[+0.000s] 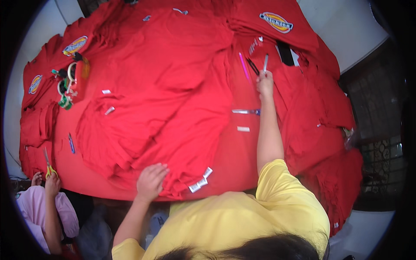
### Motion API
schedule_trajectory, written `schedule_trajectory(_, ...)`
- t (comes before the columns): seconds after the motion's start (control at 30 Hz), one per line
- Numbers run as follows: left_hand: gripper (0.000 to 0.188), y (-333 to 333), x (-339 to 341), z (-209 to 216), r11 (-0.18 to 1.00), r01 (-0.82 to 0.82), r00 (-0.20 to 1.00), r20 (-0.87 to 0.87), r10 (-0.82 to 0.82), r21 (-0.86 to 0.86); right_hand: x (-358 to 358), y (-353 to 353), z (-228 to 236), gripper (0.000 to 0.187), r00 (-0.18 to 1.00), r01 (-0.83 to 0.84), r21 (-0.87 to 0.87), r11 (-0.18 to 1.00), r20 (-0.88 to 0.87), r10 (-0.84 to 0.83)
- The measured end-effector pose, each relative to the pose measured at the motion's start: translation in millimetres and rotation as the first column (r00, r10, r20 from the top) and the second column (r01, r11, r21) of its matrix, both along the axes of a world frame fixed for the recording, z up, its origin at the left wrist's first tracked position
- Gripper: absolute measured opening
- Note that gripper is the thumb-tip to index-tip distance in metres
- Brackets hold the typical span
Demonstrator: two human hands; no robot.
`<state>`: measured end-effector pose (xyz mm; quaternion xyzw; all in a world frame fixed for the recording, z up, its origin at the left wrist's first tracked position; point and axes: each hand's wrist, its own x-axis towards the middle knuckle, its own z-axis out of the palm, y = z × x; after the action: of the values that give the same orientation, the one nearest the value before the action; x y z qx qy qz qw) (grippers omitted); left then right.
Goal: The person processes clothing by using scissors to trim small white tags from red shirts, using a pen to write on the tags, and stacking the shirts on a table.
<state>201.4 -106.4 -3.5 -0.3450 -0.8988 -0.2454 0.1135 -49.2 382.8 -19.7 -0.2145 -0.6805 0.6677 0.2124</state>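
A large heap of red T-shirts (pixel 173 82) is spread over the red-covered table. My left hand (pixel 151 181) lies on the heap's near edge with its fingers stretched out, holding nothing. White labels (pixel 198 185) hang from the cloth to its right. My right arm reaches far forward, and my right hand (pixel 265 82) is closed round one end of a slim silver-grey stick-like tool (pixel 265 63); its exact kind is unclear. Just left of that hand are a black pen-like tool (pixel 252 66) and a bright pink stick (pixel 244 66). Blue-handled scissors (pixel 247 112) lie beside my right forearm.
An orange holder with tape rolls (pixel 81 78) stands at the left. A blue cutter (pixel 71 143) lies nearer. At the lower left, another person's hand (pixel 52 185) holds yellow scissors (pixel 50 167). More red shirts (pixel 323 108) are piled along the right edge.
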Motion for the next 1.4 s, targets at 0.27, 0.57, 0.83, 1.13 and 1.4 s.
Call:
schedule_trajectory(0.27,0.038,5,-6,-3,1.000,0.024,1.000,0.002,-0.024,0.007,15,7,21,0.013,0.901,-0.043,0.086,0.995,-0.428,0.076)
schedule_trajectory(0.57,0.024,-5,7,13,0.989,-0.045,0.968,0.251,0.007,0.143,184,-62,12,0.010,0.923,-0.034,0.615,0.788,-0.283,0.261)
schedule_trajectory(0.83,0.025,28,26,19,0.922,-0.340,0.913,0.300,0.277,0.182,224,-69,-17,0.019,0.968,-0.173,0.222,0.960,-0.140,0.207)
schedule_trajectory(1.13,0.021,36,38,-12,0.854,-0.343,0.928,0.280,0.245,0.390,212,-76,-5,0.020,0.977,-0.179,0.322,0.930,-0.050,0.206)
schedule_trajectory(1.4,0.028,35,39,-23,0.909,-0.282,0.958,0.149,0.247,0.307,197,-82,-15,0.023,0.985,-0.169,0.314,0.934,0.010,0.174)
